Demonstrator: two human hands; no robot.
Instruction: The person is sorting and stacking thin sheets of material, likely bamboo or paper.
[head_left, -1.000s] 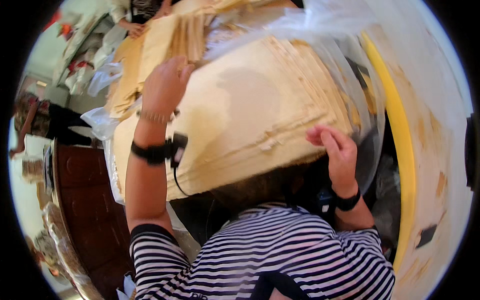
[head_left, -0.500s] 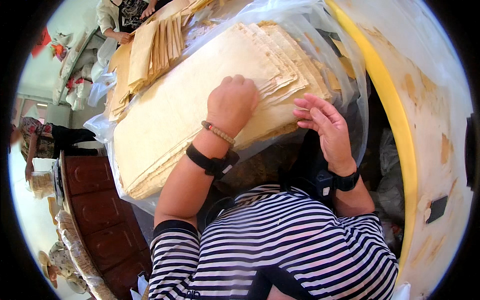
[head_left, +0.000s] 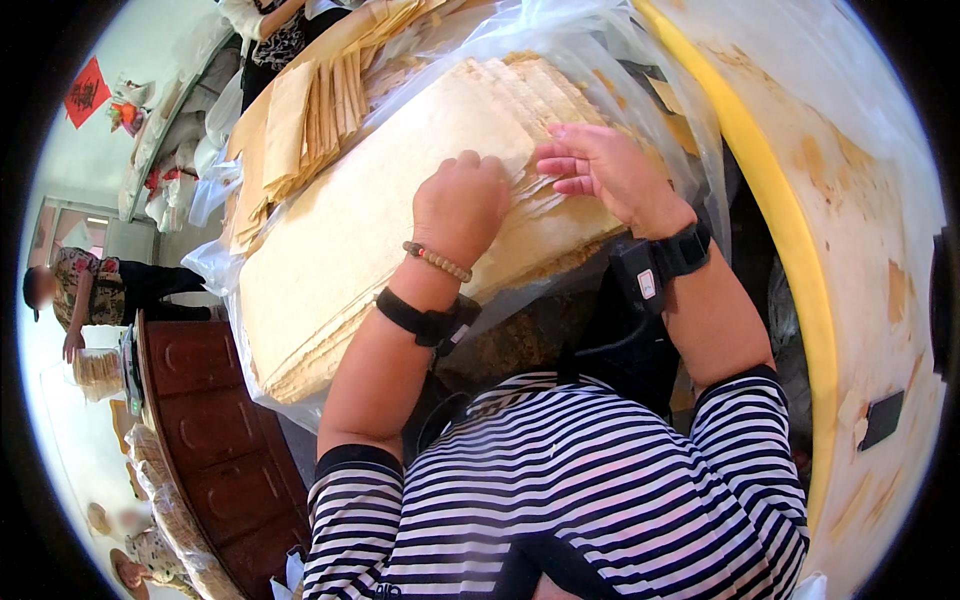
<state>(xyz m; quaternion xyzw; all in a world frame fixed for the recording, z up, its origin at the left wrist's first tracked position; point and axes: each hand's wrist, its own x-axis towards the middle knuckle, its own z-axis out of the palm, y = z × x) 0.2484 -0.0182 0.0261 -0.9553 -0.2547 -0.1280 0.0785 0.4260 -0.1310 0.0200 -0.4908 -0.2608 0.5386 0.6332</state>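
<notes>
A thick stack of thin, cream-coloured sheets with ragged edges (head_left: 350,215) lies slantwise in front of me on clear plastic. At its right end the sheets fan out in overlapping layers. My left hand (head_left: 460,205) rests on the top near the fanned part, its fingers curled in; whatever they may hold is hidden beneath the hand. Just to the right, my right hand (head_left: 610,175) hovers over or touches the layered edges with fingers stretched out and slightly apart. I cannot tell whether its fingertips press on a sheet.
Folded yellowish sheets (head_left: 290,130) stand bundled beyond the stack at the far left. Clear plastic film (head_left: 690,180) drapes around the right end. A yellow-edged surface (head_left: 800,270) curves along my right. Left stands a dark red wooden cabinet (head_left: 205,400). Other people are at the far left and top.
My right hand has moved up and left, from the near right corner onto the fanned edges. My left hand has hardly moved. The person at the top has drawn an arm back.
</notes>
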